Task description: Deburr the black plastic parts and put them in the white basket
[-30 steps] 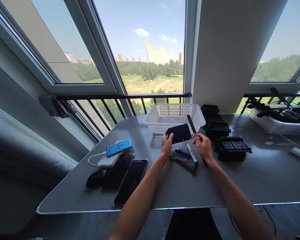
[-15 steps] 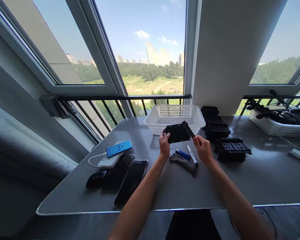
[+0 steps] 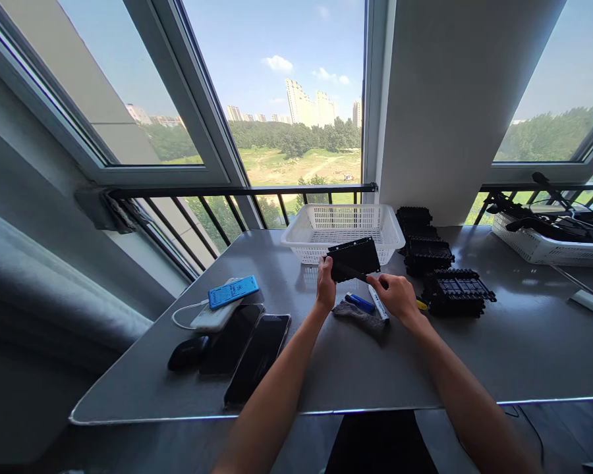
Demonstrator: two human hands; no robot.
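Observation:
My left hand (image 3: 326,284) grips the left end of a thin black rectangular panel (image 3: 360,255), thumb on its near face. The panel is held up tilted in front of the white basket. My right hand (image 3: 395,295) is closed around what looks like a flat file (image 3: 352,271). Its dark blade lies along the panel's lower edge and points toward my left hand. A yellow bit of its handle (image 3: 422,304) shows past my right wrist; the rest is hidden in my fist. Below my hands lie a white marker (image 3: 378,304), a blue marker (image 3: 360,303) and a grey cloth (image 3: 360,317).
A white plastic basket (image 3: 296,252) stands behind the panel. Stacked black plastic parts (image 3: 457,293) sit to the right. Phones (image 3: 257,361), a power bank (image 3: 216,318) and a mouse (image 3: 188,353) lie left. A basket of cables (image 3: 538,245) stands far right.
The file has swung down from standing steeply at the panel's right end to lying along its lower edge. My right hand has turned and moved slightly down; the panel's tilt has shifted.

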